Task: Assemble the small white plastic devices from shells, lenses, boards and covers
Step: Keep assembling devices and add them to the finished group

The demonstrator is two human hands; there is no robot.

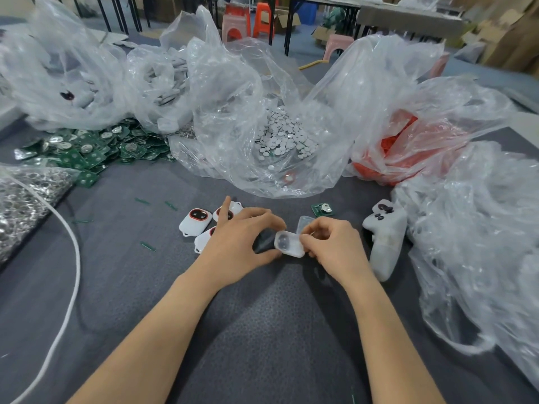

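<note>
While the left hand (242, 243) and right hand (335, 246) meet over the grey mat (262, 330) near ctr, clutter rings them. Three finished devices (195, 221) w/ red-ringed faces lie just left of the left hand, which partly hides two. A lone green board (322, 209) sits just beyond the right hand. A white controller-shaped item (385, 237) lies to its right, near but apart. A white cord (70, 258) curves along the near-left mat.

Crumpled clear bags block the far side. The ctr bag (227, 83) holds small white discs (280, 135), the right bag (437, 118) red-orange pcs, and the left bag (17, 199) shiny metal pcs. A board pile (87, 147) spills loose at far left.

The white shell (288, 243) sits btwn the hands, just above the mat. Left thumb and curled fingers pinch its left end, index sticking out straight. Right fingers, curled, pinch its right end. A translucent piece (304, 224) stands just behind the right fingertips; cannot tell if it is held.
</note>
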